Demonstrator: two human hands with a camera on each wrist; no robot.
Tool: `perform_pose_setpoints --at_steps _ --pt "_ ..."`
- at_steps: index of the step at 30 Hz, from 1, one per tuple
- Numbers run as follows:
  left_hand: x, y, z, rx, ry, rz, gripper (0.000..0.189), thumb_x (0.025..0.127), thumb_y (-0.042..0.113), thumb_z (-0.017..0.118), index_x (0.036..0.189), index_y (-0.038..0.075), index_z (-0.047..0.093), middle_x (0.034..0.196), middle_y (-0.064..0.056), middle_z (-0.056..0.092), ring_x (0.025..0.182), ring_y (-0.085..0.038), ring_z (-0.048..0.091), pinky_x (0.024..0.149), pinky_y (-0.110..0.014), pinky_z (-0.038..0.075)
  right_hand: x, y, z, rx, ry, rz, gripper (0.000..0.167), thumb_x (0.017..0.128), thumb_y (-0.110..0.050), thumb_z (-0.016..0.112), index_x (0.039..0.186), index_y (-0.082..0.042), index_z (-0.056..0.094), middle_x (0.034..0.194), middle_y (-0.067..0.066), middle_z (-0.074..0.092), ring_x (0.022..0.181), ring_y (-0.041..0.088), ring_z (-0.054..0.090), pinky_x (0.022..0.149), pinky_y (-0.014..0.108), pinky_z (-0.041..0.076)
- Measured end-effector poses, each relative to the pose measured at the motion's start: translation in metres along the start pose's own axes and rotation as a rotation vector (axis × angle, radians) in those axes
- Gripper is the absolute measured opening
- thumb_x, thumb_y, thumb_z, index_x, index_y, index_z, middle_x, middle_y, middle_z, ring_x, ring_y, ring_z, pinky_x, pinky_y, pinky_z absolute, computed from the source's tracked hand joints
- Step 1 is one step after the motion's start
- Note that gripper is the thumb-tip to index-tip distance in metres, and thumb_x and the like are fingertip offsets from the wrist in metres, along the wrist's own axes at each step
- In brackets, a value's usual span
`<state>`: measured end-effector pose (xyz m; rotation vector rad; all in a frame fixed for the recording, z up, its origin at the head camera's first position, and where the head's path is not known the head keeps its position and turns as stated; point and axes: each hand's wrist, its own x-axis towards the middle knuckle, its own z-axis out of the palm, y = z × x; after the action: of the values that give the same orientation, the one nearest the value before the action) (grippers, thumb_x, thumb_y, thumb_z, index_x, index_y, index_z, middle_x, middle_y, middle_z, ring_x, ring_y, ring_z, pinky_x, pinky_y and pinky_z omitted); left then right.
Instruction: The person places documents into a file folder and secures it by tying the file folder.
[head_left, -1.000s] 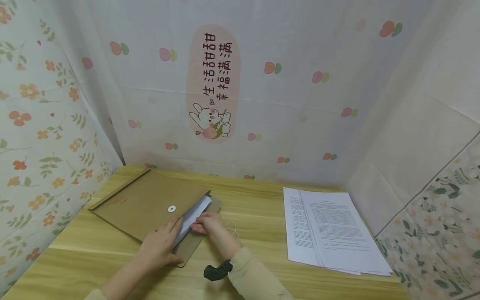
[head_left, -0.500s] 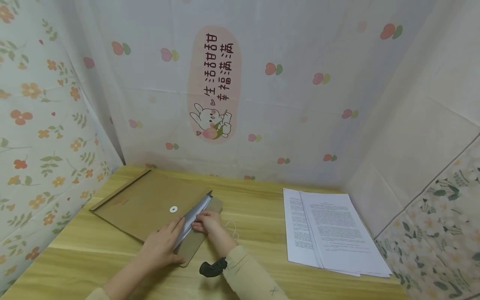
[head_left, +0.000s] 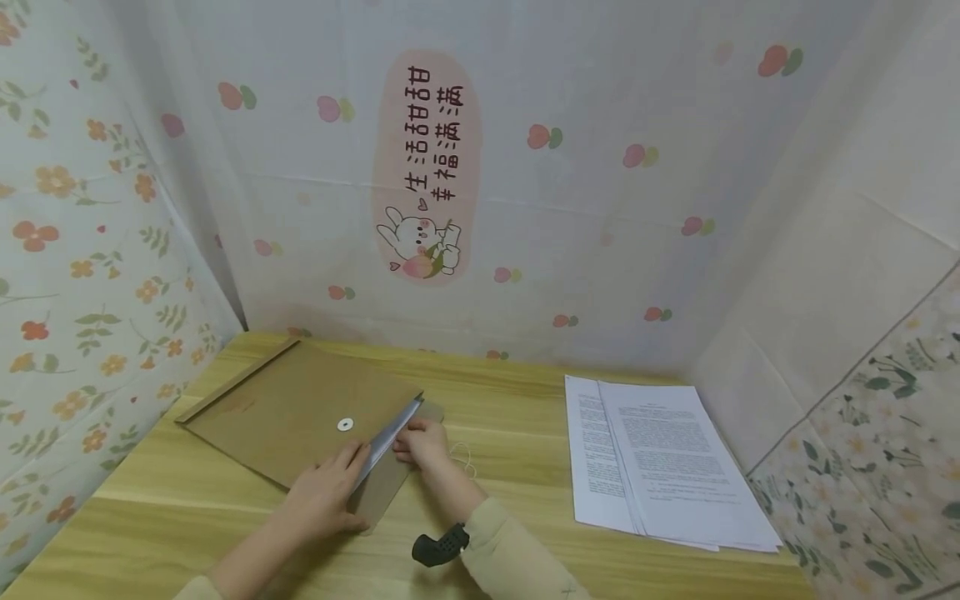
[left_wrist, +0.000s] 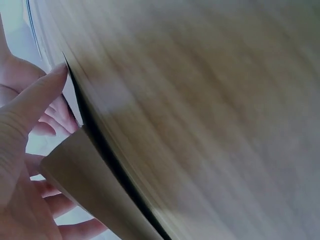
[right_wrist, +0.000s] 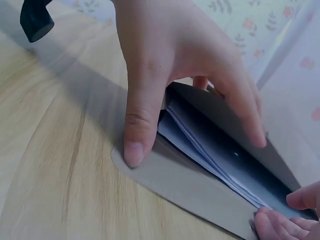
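A brown kraft document envelope (head_left: 300, 400) lies on the table, its mouth towards the lower right and a white button on its front. Papers (right_wrist: 215, 165) show inside the mouth. My left hand (head_left: 318, 496) spans that mouth; its thumb rests on the flap (right_wrist: 185, 190) and its fingers lie on the front panel, holding the two apart. At the opening, my right hand (head_left: 427, 450) has its thumb and bent fingers on either side of the papers' edge. In the right wrist view, only the fingertips of the right hand (right_wrist: 290, 225) appear at the lower right corner.
Printed sheets (head_left: 667, 458) lie overlapping on the right of the wooden table (head_left: 510, 467). A thin white string (head_left: 465, 458) trails beside the flap. A black curved device (head_left: 438, 546) is attached at the right wrist. Patterned curtains (head_left: 600, 208) stand behind the table.
The papers have slid further into the envelope, so less of them shows at the mouth. The right hand has shifted slightly to the right; the left hand has hardly moved.
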<state>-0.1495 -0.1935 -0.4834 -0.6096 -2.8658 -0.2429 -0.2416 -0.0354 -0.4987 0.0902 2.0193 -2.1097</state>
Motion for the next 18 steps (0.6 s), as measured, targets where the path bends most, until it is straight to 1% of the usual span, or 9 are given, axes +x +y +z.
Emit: perform_pose_setpoints --at_steps 4,7,10,13,16,18 --pt "-0.001 0.001 -0.002 -0.022 -0.009 0.008 0.104 0.057 0.047 0.088 0.135 -0.007 0.046 0.131 -0.023 0.049 0.110 -0.038 0.054 0.072 -0.053 0.051 -0.004 0.000 -0.009 -0.045 -0.014 -0.026 0.039 0.085 0.008 0.057 0.121 0.019 0.050 0.091 0.022 0.066 0.078 0.029 0.069 0.066 0.030 0.057" --pt "-0.002 0.000 -0.003 -0.050 -0.029 0.012 0.100 0.060 0.044 0.087 0.135 -0.008 0.045 0.132 -0.026 0.047 0.112 -0.041 0.052 0.077 -0.057 0.049 -0.005 0.000 -0.015 -0.070 -0.034 -0.027 0.037 0.086 0.006 0.058 0.120 0.017 0.052 0.092 0.021 0.066 0.079 0.028 0.068 0.068 0.031 0.057" --pt "-0.003 -0.002 -0.004 -0.089 -0.066 0.018 0.093 0.065 0.039 0.085 0.135 -0.007 0.046 0.134 -0.029 0.045 0.115 -0.046 0.049 0.083 -0.062 0.045 -0.007 -0.001 -0.020 -0.087 -0.066 -0.026 0.036 0.086 0.004 0.059 0.119 0.017 0.053 0.094 0.021 0.066 0.080 0.028 0.068 0.070 0.032 0.057" --pt "-0.002 -0.005 -0.006 -0.133 -0.112 0.012 0.085 0.069 0.035 0.083 0.136 -0.005 0.047 0.136 -0.031 0.043 0.118 -0.048 0.046 0.087 -0.065 0.041 -0.011 -0.004 -0.027 -0.112 -0.112 -0.040 0.036 0.087 0.003 0.058 0.120 0.017 0.052 0.097 0.023 0.066 0.084 0.031 0.068 0.073 0.036 0.057" --pt "-0.001 -0.006 -0.010 -0.175 -0.147 -0.001 0.078 0.074 0.032 0.080 0.135 -0.004 0.049 0.136 -0.031 0.043 0.120 -0.048 0.045 0.088 -0.066 0.040 -0.015 -0.009 -0.036 -0.134 -0.160 -0.060 0.036 0.089 0.002 0.057 0.121 0.017 0.052 0.101 0.027 0.065 0.089 0.036 0.067 0.076 0.040 0.056" --pt "0.001 -0.005 -0.012 -0.195 -0.158 0.005 0.070 0.077 0.031 0.078 0.133 -0.003 0.052 0.135 -0.030 0.044 0.118 -0.048 0.047 0.088 -0.066 0.040 -0.018 -0.011 -0.043 -0.141 -0.183 -0.071 0.034 0.091 0.001 0.057 0.121 0.017 0.053 0.103 0.028 0.064 0.092 0.037 0.066 0.078 0.042 0.055"
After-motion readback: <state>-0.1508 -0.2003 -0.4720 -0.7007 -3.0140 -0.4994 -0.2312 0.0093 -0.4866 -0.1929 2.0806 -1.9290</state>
